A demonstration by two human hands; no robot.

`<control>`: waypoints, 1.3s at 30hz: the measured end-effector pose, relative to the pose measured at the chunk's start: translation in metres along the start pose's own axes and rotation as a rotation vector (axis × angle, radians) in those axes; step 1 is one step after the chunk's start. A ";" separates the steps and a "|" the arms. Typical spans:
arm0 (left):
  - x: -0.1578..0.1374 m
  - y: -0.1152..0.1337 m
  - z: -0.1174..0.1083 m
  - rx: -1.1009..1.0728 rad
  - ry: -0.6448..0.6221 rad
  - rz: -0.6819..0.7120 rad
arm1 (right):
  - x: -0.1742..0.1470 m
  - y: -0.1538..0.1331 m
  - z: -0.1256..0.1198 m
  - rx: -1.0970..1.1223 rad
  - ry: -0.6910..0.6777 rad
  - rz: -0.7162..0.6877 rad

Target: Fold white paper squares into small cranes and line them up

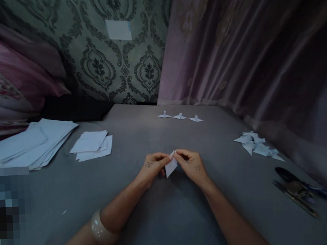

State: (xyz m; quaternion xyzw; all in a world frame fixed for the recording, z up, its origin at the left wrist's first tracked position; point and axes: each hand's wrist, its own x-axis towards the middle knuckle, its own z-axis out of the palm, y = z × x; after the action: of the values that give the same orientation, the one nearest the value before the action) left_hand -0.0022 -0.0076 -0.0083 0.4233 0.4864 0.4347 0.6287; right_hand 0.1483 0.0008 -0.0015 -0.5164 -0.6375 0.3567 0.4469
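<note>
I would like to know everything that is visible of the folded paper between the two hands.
The paper is small and white, and looks thin, plain and matte. The part that shows has straight edges and narrows to a sharp corner, which points downward and slightly to the left in the picture. The left hand and the right hand pinch it near its top, over the grey table. They hide part of it, so its full shape and number of folds cannot be told.

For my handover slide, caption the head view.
Left hand and right hand pinch folded paper above the grey table, three folded pieces beyond.
</note>
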 end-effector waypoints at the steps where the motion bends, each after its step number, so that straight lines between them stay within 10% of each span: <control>1: 0.001 0.000 -0.001 0.036 0.012 0.001 | 0.001 0.001 0.000 0.017 -0.008 0.014; 11: 0.012 -0.009 -0.018 0.211 0.107 -0.010 | -0.004 0.015 0.007 -0.316 -0.137 -0.324; 21: 0.020 -0.019 -0.035 0.850 0.107 0.477 | -0.008 0.019 0.012 -0.572 -0.219 -0.304; 39: 0.012 -0.010 -0.050 0.942 -0.104 0.458 | -0.005 0.022 0.005 -0.540 -0.284 -0.263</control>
State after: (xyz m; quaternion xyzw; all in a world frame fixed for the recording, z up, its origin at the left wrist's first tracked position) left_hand -0.0483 0.0069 -0.0293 0.7765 0.4925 0.2735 0.2825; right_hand 0.1509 0.0008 -0.0242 -0.4745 -0.8262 0.1822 0.2428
